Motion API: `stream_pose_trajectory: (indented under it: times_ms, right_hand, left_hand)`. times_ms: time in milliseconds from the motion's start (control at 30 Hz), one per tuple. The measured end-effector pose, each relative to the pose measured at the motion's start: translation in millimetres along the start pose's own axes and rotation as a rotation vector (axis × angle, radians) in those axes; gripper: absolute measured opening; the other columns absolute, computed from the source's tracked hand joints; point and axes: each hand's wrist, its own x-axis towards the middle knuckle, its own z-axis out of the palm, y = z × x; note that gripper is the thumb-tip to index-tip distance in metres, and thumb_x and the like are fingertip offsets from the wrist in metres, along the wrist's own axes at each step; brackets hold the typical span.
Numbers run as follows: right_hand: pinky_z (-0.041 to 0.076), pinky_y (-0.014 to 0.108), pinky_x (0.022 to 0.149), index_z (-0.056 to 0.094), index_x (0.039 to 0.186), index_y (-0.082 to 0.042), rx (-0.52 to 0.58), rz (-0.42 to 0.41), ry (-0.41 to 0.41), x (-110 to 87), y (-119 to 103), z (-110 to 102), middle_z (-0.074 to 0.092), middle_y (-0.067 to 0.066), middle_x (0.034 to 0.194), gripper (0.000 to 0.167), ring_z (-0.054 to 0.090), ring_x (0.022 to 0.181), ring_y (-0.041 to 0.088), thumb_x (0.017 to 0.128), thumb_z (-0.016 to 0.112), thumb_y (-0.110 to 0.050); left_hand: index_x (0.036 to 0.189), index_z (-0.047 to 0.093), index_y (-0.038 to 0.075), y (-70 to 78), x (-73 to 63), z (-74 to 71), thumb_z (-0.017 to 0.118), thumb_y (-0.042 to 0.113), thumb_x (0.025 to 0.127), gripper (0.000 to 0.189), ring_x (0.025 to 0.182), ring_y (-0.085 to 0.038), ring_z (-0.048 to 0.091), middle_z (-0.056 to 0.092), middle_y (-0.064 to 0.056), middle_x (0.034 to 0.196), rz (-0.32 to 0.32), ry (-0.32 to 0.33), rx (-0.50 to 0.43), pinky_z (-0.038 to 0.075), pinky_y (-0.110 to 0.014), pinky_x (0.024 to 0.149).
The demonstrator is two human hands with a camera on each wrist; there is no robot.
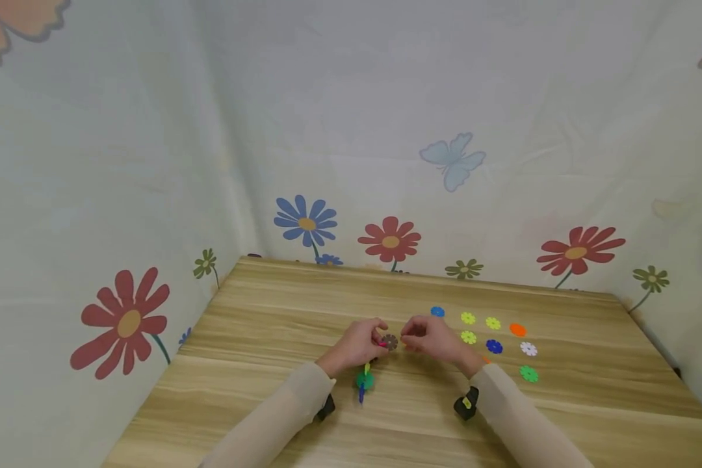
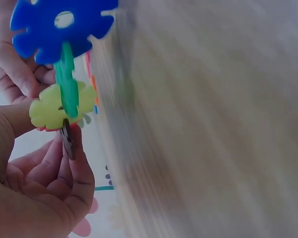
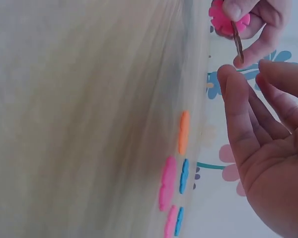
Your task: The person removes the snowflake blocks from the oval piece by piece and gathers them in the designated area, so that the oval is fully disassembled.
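My left hand (image 1: 357, 341) holds a short chain of slotted, flower-shaped plastic discs above the table, thumb and fingers pinching its far end. A brown disc (image 1: 390, 342) sticks out toward my right hand, joined to a pink disc (image 3: 219, 21) under the left thumb. From there a yellow disc (image 2: 42, 111), a green disc (image 2: 67, 82) and a dark blue disc (image 2: 32, 32) follow along the chain. My right hand (image 1: 435, 339) is just right of the brown disc, its fingers loosely bent. A gap shows between its thumb and index finger in the right wrist view, with nothing between them.
Loose discs lie on the wooden table (image 1: 281, 292) around and beyond my right hand: a blue disc (image 1: 437, 312), several yellow ones, an orange disc (image 1: 517, 329), a dark blue, a white disc (image 1: 528, 349) and a green disc (image 1: 528, 374). A flower-printed cloth (image 1: 351, 130) hangs behind.
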Motion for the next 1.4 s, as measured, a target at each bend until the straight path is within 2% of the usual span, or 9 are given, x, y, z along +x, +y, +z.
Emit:
stream_pose_trajectory:
  times_ms: [233, 400, 600, 867, 1033, 1200, 1400]
  right_hand:
    - [0.052, 0.032, 0.063, 0.068, 0.095, -0.009, 0.001, 0.013, -0.035, -4.9, 0.4, 3.0, 0.064, 0.003, 0.087, 0.007, 0.061, 0.072, 0.018, 0.088, 0.067, -0.01]
    - [0.053, 0.036, 0.063, 0.068, 0.095, -0.004, 0.036, -0.003, -0.071, -7.5, 3.3, 2.4, 0.064, 0.005, 0.086, 0.009, 0.062, 0.071, 0.023, 0.087, 0.068, -0.007]
    - [0.053, 0.035, 0.066, 0.068, 0.094, -0.002, 0.068, 0.009, -0.108, -6.9, 3.7, 2.6, 0.065, 0.006, 0.087, 0.009, 0.062, 0.074, 0.022, 0.086, 0.069, -0.007]
    - [0.052, 0.03, 0.066, 0.07, 0.093, -0.004, 0.052, 0.044, -0.075, -3.2, 7.7, -2.1, 0.066, 0.004, 0.089, 0.009, 0.062, 0.075, 0.016, 0.085, 0.069, -0.008]
    - [0.053, 0.032, 0.07, 0.068, 0.093, -0.001, 0.098, 0.057, -0.068, -2.2, 9.4, -4.8, 0.065, 0.008, 0.091, 0.007, 0.062, 0.077, 0.018, 0.086, 0.067, -0.004]
    - [0.053, 0.034, 0.07, 0.066, 0.092, 0.0, 0.131, 0.044, -0.094, -2.1, 9.2, -5.6, 0.063, 0.009, 0.089, 0.006, 0.061, 0.077, 0.019, 0.086, 0.066, -0.001]
    - [0.052, 0.035, 0.066, 0.066, 0.091, -0.001, 0.121, 0.02, -0.103, -1.8, 9.4, -4.7, 0.063, 0.008, 0.088, 0.007, 0.059, 0.073, 0.019, 0.086, 0.068, -0.006]
  left_hand:
    - [0.114, 0.06, -0.002, 5.3, 0.6, 5.8, 0.075, 0.003, 0.079, 0.039, 0.075, -0.011, 0.061, 0.066, -0.002, 0.086, -0.025, -0.016, -0.028, 0.05, -0.025, 0.066]
    - [0.113, 0.06, -0.005, 10.8, 1.3, 8.9, 0.075, 0.0, 0.078, 0.038, 0.079, -0.014, 0.063, 0.068, -0.006, 0.088, -0.017, -0.009, -0.022, 0.051, -0.025, 0.068]
    - [0.117, 0.058, -0.007, 13.5, 1.9, 9.1, 0.074, 0.002, 0.079, 0.042, 0.082, -0.014, 0.064, 0.069, -0.007, 0.092, -0.043, -0.021, -0.01, 0.051, -0.026, 0.072]
    - [0.117, 0.058, -0.007, 10.9, 1.7, 6.3, 0.075, 0.006, 0.08, 0.043, 0.084, -0.015, 0.063, 0.068, -0.005, 0.093, -0.064, -0.027, -0.026, 0.052, -0.029, 0.074]
    - [0.112, 0.061, -0.002, 8.8, 0.7, 3.0, 0.076, 0.01, 0.079, 0.038, 0.077, -0.011, 0.06, 0.066, -0.001, 0.087, -0.046, -0.026, 0.005, 0.05, -0.028, 0.071]
    - [0.105, 0.062, 0.004, 9.2, 0.2, 2.4, 0.075, 0.01, 0.079, 0.029, 0.069, -0.009, 0.057, 0.063, 0.002, 0.081, -0.046, -0.014, -0.024, 0.047, -0.026, 0.064]
    - [0.086, 0.06, 0.011, 8.9, 1.1, 4.9, 0.074, 0.011, 0.082, 0.014, 0.063, -0.01, 0.05, 0.058, 0.004, 0.073, -0.011, 0.021, -0.011, 0.043, -0.024, 0.058]
